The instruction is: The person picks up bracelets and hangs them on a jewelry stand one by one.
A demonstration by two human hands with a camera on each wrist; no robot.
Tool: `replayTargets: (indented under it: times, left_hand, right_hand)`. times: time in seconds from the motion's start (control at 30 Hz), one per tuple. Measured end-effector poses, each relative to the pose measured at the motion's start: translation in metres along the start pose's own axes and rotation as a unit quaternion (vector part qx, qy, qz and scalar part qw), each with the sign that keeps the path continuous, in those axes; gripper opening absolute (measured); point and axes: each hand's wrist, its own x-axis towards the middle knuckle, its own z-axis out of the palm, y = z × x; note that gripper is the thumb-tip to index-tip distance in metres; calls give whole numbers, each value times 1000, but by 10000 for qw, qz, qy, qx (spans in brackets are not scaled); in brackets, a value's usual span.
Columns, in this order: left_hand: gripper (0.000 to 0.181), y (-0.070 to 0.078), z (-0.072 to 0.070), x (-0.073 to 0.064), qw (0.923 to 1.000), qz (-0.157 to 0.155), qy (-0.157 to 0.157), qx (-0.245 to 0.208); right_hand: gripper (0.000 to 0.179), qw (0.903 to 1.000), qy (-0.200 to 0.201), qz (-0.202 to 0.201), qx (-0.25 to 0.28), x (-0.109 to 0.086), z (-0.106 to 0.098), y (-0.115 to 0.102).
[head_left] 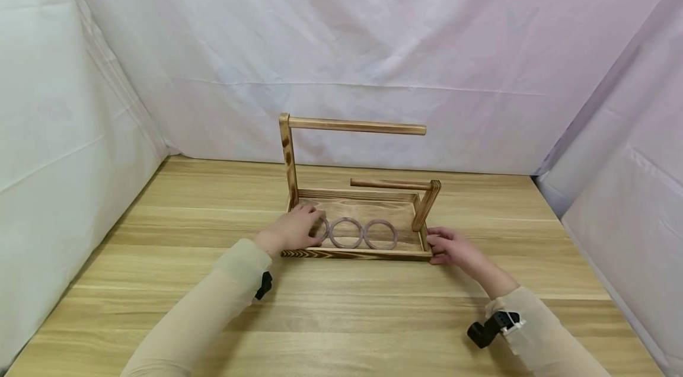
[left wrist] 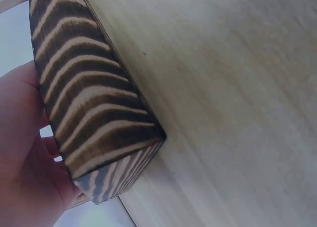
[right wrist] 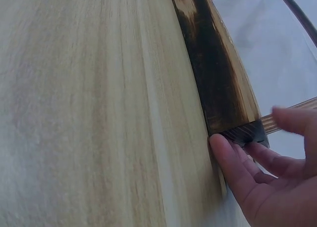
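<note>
A brown wooden rack (head_left: 354, 254) has a low tray base, a tall post with a long bar at left and a shorter post with a bar at right. Three pale purple rings (head_left: 396, 235) lie in a row in the tray; the leftmost is partly covered. My left hand (head_left: 292, 227) reaches over the rack's left end, thumb overlapping that ring and fingers by the tall post's base. The front wall hides its fingertips in the left wrist view; I cannot tell whether they grip. My right hand (head_left: 450, 246) touches the right end, fingertips against its dark corner (right wrist: 242, 133).
The rack stands on a wood-grain table (head_left: 341, 318), toward its far edge. White-pink cloth (head_left: 373, 39) hangs behind the table and on both sides. A small black camera (head_left: 488, 329) is strapped to the right wrist, and another (head_left: 264, 286) to the left.
</note>
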Motion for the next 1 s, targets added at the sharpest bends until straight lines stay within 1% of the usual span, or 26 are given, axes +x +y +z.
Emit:
replayTargets:
  times: [0.17,0.33,0.47,0.57,0.63,0.77,0.87,1.0]
  left_hand:
    - [58,1,0,2,9999,56,11,113]
    - [54,2,0,4,9998,37,-27,185]
    - [49,3,0,6,9998,32,47,215]
    - [51,3,-1,8,9998,-1,99,199]
    - [54,4,-2,8,9998,-33,129,111]
    - [60,4,-5,9,9994,-65,236,-252]
    - [61,3,-4,10,9981,-68,391,-472]
    - [59,1,-3,12,9961,-73,619,-628]
  right_hand:
    - [55,9998,-97,-187,-55,0,-1,3]
    - [54,9997,-147,-208,-20,1,-1,5]
    - [53,9996,-183,-216,5,1,-1,6]
    - [53,9996,-186,-216,8,1,-1,6]
    - [53,9996,-179,-215,12,1,-1,6]
    - [53,9996,-160,-213,23,1,-1,5]
    - [52,9996,-158,-215,23,1,-1,5]
    - [51,9996,-174,-223,18,1,-1,5]
